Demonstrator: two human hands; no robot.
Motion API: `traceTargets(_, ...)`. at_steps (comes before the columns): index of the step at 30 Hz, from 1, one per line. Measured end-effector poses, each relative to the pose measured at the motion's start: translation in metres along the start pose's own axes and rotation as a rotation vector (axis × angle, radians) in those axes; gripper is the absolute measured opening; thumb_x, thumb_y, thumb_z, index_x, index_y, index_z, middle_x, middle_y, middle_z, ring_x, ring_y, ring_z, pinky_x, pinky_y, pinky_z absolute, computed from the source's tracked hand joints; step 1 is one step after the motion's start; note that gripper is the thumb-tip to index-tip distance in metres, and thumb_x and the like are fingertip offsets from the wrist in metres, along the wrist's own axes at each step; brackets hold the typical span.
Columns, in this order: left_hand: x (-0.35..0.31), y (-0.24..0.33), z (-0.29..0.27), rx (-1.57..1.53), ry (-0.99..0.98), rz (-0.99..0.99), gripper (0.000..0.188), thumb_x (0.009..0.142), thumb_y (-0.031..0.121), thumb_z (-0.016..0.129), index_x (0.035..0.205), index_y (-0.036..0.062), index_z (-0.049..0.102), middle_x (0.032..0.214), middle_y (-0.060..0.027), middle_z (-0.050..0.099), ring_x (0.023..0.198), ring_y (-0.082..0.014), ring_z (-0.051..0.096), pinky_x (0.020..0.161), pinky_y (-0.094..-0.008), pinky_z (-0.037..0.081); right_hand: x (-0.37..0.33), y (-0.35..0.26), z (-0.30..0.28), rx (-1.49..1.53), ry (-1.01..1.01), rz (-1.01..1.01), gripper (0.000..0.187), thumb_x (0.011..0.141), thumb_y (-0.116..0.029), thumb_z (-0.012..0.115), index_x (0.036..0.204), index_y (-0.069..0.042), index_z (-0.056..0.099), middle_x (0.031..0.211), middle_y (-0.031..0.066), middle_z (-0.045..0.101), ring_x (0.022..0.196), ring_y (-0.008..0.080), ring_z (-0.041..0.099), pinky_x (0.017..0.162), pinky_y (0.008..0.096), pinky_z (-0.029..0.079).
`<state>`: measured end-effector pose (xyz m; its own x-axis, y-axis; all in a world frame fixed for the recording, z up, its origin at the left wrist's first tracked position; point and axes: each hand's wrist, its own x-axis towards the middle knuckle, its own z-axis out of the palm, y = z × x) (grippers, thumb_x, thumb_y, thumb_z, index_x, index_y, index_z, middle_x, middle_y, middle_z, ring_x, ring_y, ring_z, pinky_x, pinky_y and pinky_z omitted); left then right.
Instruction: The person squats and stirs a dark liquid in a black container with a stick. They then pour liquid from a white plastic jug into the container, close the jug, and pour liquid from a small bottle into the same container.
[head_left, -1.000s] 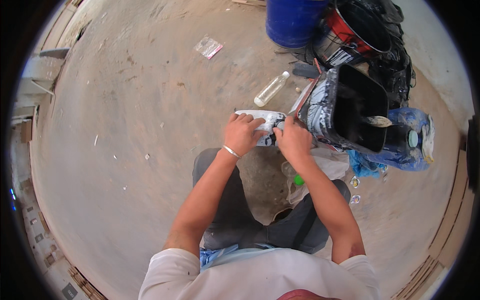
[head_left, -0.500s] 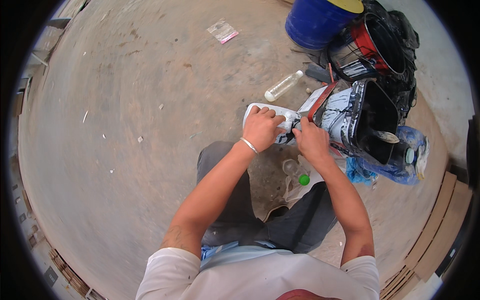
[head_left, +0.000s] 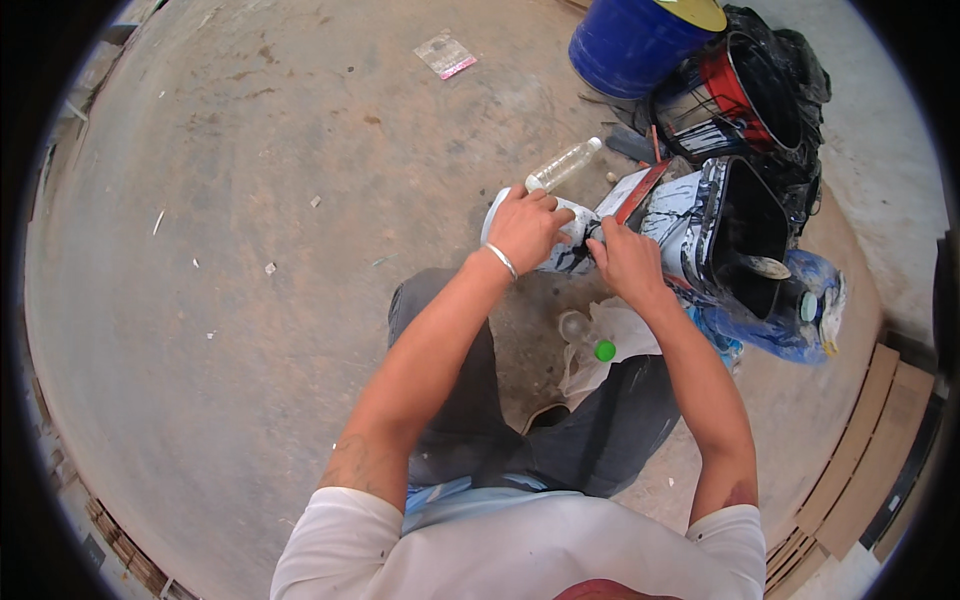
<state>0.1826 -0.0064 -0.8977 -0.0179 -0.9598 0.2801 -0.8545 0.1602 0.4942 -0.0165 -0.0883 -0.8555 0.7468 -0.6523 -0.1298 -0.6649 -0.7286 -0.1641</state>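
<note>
The left hand (head_left: 527,232) is curled over a white jug (head_left: 493,214), holding it with the knuckles uppermost, and the right hand (head_left: 628,258) is closed narrowly at the jug's black-smeared end, thumb and fingers bent in; exactly what the right fingertips pinch is too small to tell. The jug lies under and between the two hands, its clean end showing to the left of the left hand. Just beyond the left hand's fingers a clear bottle (head_left: 562,167) lies on the floor (head_left: 250,350). To the right of the right hand stands a paint-streaked bucket (head_left: 673,218), open, a paint-coated stick (head_left: 765,267) inside it; past that is a blue container (head_left: 795,345). Farther beyond the right hand are a blue drum (head_left: 633,48), a red pail (head_left: 727,92) and a black bag (head_left: 812,90). Nearer the body than the hands, a green-capped bottle (head_left: 574,325) lies beside white plastic sheeting (head_left: 632,328). A packet (head_left: 444,53) lies well beyond the left hand.
</note>
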Motion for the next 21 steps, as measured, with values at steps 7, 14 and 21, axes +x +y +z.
traceTargets(7, 0.007, -0.013, -0.004, 0.021, -0.114, 0.052, 0.026, 0.076, 0.029, 0.083, 0.1, 0.0193, 0.077, 0.087, 0.0023, 0.068, 0.097, -0.0176, 0.064, 0.088, -0.0373, 0.042, -0.005, -0.006, -0.002, 0.003, -0.044, -0.027, 0.031, 0.092, -0.026, 0.071, 0.105, -0.003, 0.055, 0.086, 0.0192, 0.068, 0.079, 0.041, 0.069, 0.066, 0.0515, 0.054)
traceTargets(14, 0.006, -0.014, -0.007, -0.011, -0.166, 0.047, 0.029, 0.076, 0.029, 0.083, 0.103, 0.0217, 0.079, 0.09, 0.0022, 0.07, 0.101, -0.0179, 0.063, 0.092, -0.0377, 0.042, -0.011, -0.007, -0.018, -0.081, -0.217, -0.193, 0.037, 0.085, -0.013, 0.074, 0.117, -0.004, 0.056, 0.119, 0.0197, 0.059, 0.103, 0.038, 0.065, 0.079, 0.0489, 0.052)
traceTargets(21, 0.005, -0.016, -0.006, -0.063, -0.127, 0.03, 0.028, 0.073, 0.028, 0.084, 0.1, 0.0206, 0.079, 0.088, 0.0014, 0.07, 0.098, -0.0191, 0.063, 0.091, -0.0382, 0.042, -0.012, -0.019, -0.021, 0.118, -0.01, 0.158, 0.049, 0.087, -0.03, 0.077, 0.122, -0.005, 0.054, 0.116, 0.0179, 0.06, 0.102, 0.0382, 0.066, 0.077, 0.0488, 0.053)
